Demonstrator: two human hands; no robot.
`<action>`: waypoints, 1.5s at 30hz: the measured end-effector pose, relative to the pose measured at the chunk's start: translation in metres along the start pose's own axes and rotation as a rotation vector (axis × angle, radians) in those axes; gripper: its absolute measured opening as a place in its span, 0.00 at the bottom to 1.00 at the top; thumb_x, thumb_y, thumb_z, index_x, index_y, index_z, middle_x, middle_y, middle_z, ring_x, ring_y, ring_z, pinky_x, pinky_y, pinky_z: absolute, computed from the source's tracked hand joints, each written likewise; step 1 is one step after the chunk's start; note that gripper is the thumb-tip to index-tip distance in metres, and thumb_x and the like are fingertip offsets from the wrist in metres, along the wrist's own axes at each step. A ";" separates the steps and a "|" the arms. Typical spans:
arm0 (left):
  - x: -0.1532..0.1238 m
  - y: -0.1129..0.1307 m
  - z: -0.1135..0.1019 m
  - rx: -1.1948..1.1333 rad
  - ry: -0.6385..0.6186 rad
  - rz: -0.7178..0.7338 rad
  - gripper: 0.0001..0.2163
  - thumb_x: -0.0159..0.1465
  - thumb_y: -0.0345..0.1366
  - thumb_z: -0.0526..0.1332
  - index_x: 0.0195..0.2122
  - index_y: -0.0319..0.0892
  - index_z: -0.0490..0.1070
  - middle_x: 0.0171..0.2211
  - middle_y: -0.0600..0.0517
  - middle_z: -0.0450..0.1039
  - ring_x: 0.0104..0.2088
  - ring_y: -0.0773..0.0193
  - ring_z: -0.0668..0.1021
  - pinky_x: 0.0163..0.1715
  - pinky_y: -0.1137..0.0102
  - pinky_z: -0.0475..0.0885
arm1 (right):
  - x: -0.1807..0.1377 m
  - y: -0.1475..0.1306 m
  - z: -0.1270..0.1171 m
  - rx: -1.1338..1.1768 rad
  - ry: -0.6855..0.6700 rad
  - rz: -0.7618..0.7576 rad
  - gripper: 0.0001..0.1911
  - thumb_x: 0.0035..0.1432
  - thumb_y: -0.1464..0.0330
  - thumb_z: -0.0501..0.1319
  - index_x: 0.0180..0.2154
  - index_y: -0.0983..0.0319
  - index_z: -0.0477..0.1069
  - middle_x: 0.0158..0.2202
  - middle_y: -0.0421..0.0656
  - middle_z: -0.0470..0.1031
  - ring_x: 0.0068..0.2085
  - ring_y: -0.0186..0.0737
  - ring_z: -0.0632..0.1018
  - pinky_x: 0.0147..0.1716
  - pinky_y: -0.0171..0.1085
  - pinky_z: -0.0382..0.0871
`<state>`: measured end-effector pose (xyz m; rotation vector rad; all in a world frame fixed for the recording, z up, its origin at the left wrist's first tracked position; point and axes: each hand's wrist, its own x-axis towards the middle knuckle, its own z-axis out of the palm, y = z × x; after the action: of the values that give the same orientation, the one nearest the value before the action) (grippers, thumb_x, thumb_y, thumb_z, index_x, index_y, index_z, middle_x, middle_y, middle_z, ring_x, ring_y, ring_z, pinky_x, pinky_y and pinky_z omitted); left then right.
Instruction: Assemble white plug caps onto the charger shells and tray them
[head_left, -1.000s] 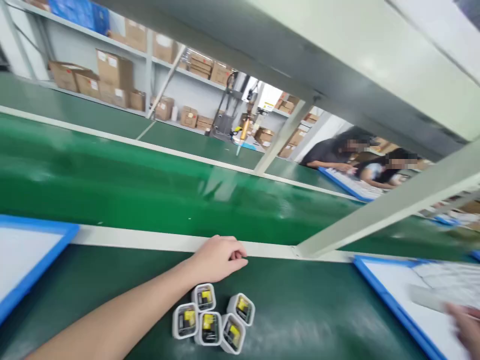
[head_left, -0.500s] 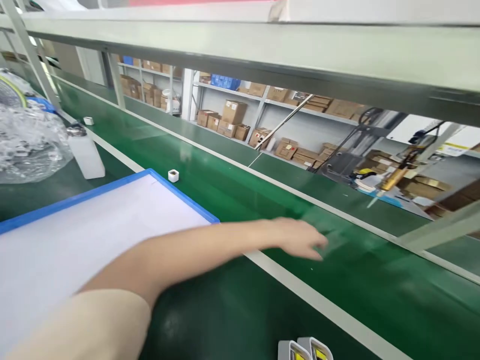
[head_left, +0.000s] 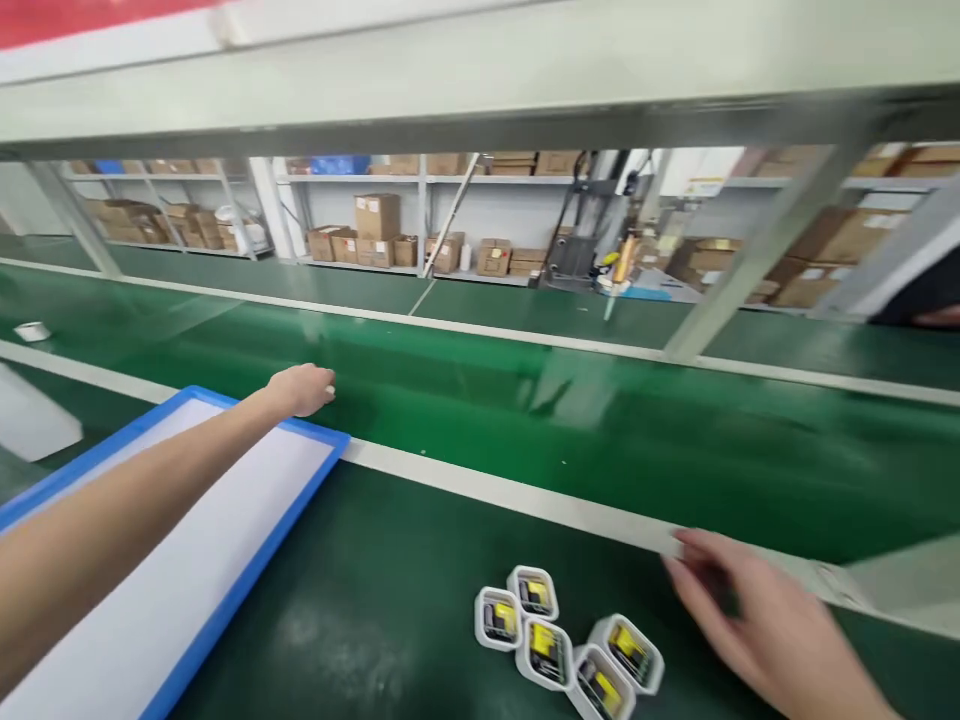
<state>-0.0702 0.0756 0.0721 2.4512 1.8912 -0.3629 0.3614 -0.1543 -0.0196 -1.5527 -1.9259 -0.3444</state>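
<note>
My left hand (head_left: 300, 388) reaches over the green conveyor belt, just past the blue-rimmed white tray (head_left: 247, 470). Its fingers are closed, and a bit of a small white casing (head_left: 330, 391) shows at the fingertips; the rest is covered. My right hand (head_left: 750, 610) is at the lower right, over the pale rail. Its fingers are curved, thumb and forefinger a little apart, with nothing visible between them. To its left, several white casings (head_left: 544, 652) with yellow and black parts inside stand in a cluster on the dark green table, the nearest apart from the hand.
The pale rail (head_left: 480, 483) edges the green belt (head_left: 465, 400). A white bottle-like container (head_left: 34, 415) stands left of the tray. One white piece (head_left: 31, 331) lies farther along the belt. Overhead runs a beam (head_left: 450, 85); a slanted post (head_left: 750, 255) rises at right.
My view has turned right. The left hand has come back leftward and now closes on the white casing. My right hand and more of the casing cluster have come into view.
</note>
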 end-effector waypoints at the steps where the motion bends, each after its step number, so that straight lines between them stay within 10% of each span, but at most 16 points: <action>1: -0.001 0.023 0.000 -0.009 0.010 0.058 0.14 0.72 0.42 0.56 0.53 0.39 0.71 0.49 0.43 0.75 0.49 0.54 0.78 0.48 0.58 0.75 | -0.001 0.000 0.004 0.026 -0.055 -0.041 0.18 0.74 0.53 0.52 0.48 0.60 0.68 0.32 0.44 0.76 0.28 0.40 0.78 0.28 0.37 0.74; 8: -0.045 0.204 0.005 -0.184 -0.146 0.680 0.13 0.62 0.46 0.56 0.40 0.47 0.76 0.40 0.47 0.80 0.40 0.51 0.81 0.30 0.67 0.69 | -0.014 0.009 0.003 0.128 -0.293 0.104 0.14 0.75 0.59 0.49 0.55 0.60 0.60 0.37 0.44 0.73 0.32 0.40 0.77 0.30 0.37 0.73; 13: -0.046 0.268 0.022 -0.334 -0.216 0.673 0.21 0.66 0.52 0.49 0.31 0.44 0.75 0.32 0.46 0.79 0.33 0.53 0.80 0.25 0.68 0.64 | -0.022 0.013 -0.005 0.207 -0.318 0.142 0.11 0.75 0.65 0.50 0.55 0.58 0.60 0.37 0.43 0.72 0.33 0.40 0.76 0.32 0.38 0.71; 25: -0.034 0.265 0.033 -0.282 -0.141 0.846 0.23 0.72 0.39 0.41 0.37 0.43 0.77 0.28 0.46 0.78 0.34 0.52 0.80 0.28 0.67 0.63 | -0.019 -0.020 -0.009 0.418 -0.463 0.014 0.14 0.75 0.67 0.52 0.59 0.57 0.60 0.49 0.47 0.69 0.47 0.43 0.73 0.45 0.40 0.71; 31: -0.026 0.261 0.038 -0.390 -0.220 0.937 0.18 0.67 0.32 0.47 0.22 0.43 0.68 0.15 0.54 0.69 0.22 0.62 0.74 0.26 0.69 0.61 | -0.014 -0.029 -0.007 0.484 -0.496 0.102 0.20 0.72 0.62 0.59 0.60 0.56 0.59 0.48 0.46 0.70 0.45 0.43 0.73 0.44 0.40 0.71; 45: -0.005 0.251 0.041 -0.841 -0.738 0.889 0.16 0.60 0.34 0.50 0.18 0.39 0.71 0.15 0.53 0.71 0.16 0.67 0.73 0.20 0.74 0.69 | -0.009 -0.032 -0.003 0.381 -0.501 0.181 0.14 0.72 0.65 0.57 0.57 0.54 0.63 0.44 0.43 0.72 0.42 0.42 0.75 0.44 0.39 0.73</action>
<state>0.1618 -0.0024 0.0024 1.8749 0.4198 -0.2709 0.3334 -0.1716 -0.0173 -1.6311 -2.0306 0.5089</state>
